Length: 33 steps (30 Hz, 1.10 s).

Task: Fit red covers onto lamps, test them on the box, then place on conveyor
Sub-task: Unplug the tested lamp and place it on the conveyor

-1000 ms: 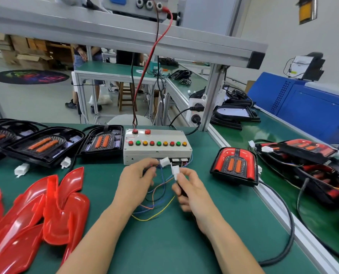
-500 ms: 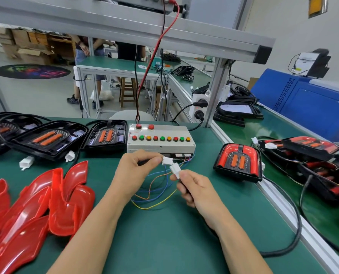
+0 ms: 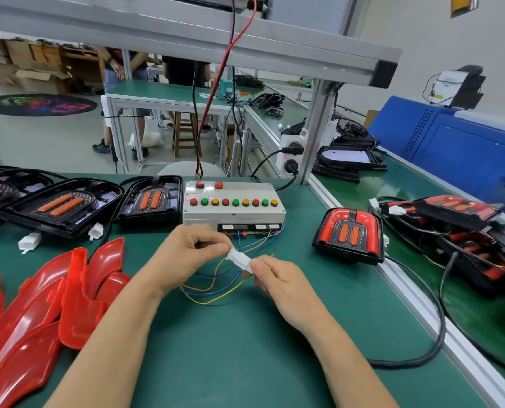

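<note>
In front of the grey test box (image 3: 233,213) with its row of coloured buttons, my left hand (image 3: 183,254) pinches one white connector (image 3: 236,256) and my right hand (image 3: 277,281) pinches the other white connector (image 3: 247,264); the two plugs meet end to end. Coloured wires (image 3: 216,290) loop from the box under my hands. A lamp with a red cover (image 3: 348,235) sits to the right, its black cable (image 3: 422,304) curving along the table edge. Loose red covers (image 3: 39,313) lie at the left.
Uncovered black lamps (image 3: 63,207) (image 3: 151,201) with white plugs lie behind the covers. The conveyor (image 3: 416,184) on the right carries finished lamps (image 3: 454,210) and cables. An aluminium post (image 3: 316,128) with a power socket stands behind the box. People stand at a far bench.
My hands have brought the two white connectors together; a second ago they were held slightly apart. The view has tilted slightly downward.
</note>
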### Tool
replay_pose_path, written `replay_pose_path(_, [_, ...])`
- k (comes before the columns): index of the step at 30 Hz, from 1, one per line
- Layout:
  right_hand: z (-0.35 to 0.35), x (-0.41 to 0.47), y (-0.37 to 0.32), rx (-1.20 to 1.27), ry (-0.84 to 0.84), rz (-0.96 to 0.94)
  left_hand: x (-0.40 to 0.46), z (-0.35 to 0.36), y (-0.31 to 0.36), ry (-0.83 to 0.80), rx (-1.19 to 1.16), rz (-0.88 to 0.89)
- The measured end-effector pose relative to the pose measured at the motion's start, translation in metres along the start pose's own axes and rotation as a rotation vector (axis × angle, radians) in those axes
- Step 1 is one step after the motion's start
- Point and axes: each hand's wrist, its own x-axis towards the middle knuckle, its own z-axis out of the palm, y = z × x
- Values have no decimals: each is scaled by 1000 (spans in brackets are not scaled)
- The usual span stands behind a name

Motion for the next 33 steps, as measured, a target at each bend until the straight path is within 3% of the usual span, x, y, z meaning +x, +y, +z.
replay_pose_path(9, [16,6,-8,-13,139,6,4,11,0,69,-90,-64])
replay_pose_path(13, [29,14,-16,-34,226,-4,6,21,1,295,-56,-79])
replay_pose_path(15, [29,16,-15,-68,248,-28,5,27,5,363,141,-29])
replay_pose_path(17, [23,16,-12,-94,275,-31,3,33,5,309,367,26])
replay_pose_path(22, [9,16,-4,-174,279,12,0,37,0,226,520,65])
replay_pose_path(27, [8,20,-6,-182,280,61,-1,50,-4,96,705,327])
replay_pose_path(30, [3,16,-9,-315,296,51,0,55,-10,33,748,247])
replay_pose_path(33, [-16,12,-12,-429,494,7,1,49,-16,47,821,240])
